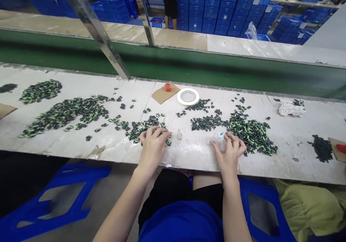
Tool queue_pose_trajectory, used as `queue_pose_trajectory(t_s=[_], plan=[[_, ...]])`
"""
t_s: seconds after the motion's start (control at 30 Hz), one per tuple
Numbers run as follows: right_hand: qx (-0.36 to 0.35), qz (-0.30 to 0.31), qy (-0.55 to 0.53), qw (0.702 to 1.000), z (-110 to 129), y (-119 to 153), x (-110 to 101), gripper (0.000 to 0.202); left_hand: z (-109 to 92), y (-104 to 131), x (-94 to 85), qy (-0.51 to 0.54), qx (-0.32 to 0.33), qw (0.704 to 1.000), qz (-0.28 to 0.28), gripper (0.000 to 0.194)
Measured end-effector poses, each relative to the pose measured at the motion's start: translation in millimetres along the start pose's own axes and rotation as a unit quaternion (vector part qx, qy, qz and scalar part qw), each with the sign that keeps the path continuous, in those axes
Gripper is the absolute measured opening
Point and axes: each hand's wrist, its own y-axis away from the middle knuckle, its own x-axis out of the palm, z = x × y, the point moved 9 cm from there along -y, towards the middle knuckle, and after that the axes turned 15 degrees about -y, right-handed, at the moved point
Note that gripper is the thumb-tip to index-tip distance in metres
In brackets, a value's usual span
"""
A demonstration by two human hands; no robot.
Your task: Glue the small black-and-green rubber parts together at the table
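My left hand [154,143] rests over the near edge of a pile of small black and green parts [142,128]. Its fingers are curved and apart, touching the parts; whether one is pinched under the fingertips is hidden. A small clear plastic bottle with a blue tip [221,136] stands between the thumb and fingers of my right hand [229,150], which is closed around it. Right beside that hand lies a larger heap of black and green pieces [251,135]. Small dark pieces [207,123] are spread just beyond the bottle.
Behind the hands lie a roll of white tape [188,104] and a red cap [167,87] on cardboard [159,97]. More parts [70,112] spread leftward. A crumpled white cloth [292,109] is at right. A metal post [108,47] rises at the table's back edge beside a green channel [216,69].
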Motion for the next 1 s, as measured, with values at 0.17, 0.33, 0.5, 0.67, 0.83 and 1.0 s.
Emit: queue_pose_trajectory(t_s=[0.17, 0.33, 0.5, 0.67, 0.83, 1.0], plan=[[0.05, 0.018, -0.131, 0.99, 1.1, 0.3, 1.9, 0.032, -15.3, -16.0, 18.1, -0.046, 0.104, 0.99, 0.079, 0.041], [0.197, 0.021, -0.318, 0.927, -19.7, 22.2, -2.9, 0.037, -23.4, -19.2, 14.5, -0.021, 0.11, 0.989, 0.093, 0.046], [0.201, -0.073, -0.389, 0.896, -31.7, 31.4, -17.9, 0.033, -48.8, -1.7, 25.8, 0.203, 0.061, 0.966, 0.15, 0.021], [0.24, -0.145, -0.427, 0.86, -39.1, 33.4, -16.7, 0.037, -61.8, 21.1, 43.1, 0.239, -0.022, 0.96, 0.142, 0.006], [0.261, -0.11, -0.342, 0.896, -30.6, 35.4, -12.9, 0.04, -53.4, 28.8, 38.0, 0.179, -0.044, 0.978, 0.093, 0.011], [0.248, -0.07, -0.262, 0.93, -13.1, 31.5, -9.1, 0.041, -52.7, 29.1, 39.0, 0.205, -0.021, 0.972, 0.117, 0.014]])
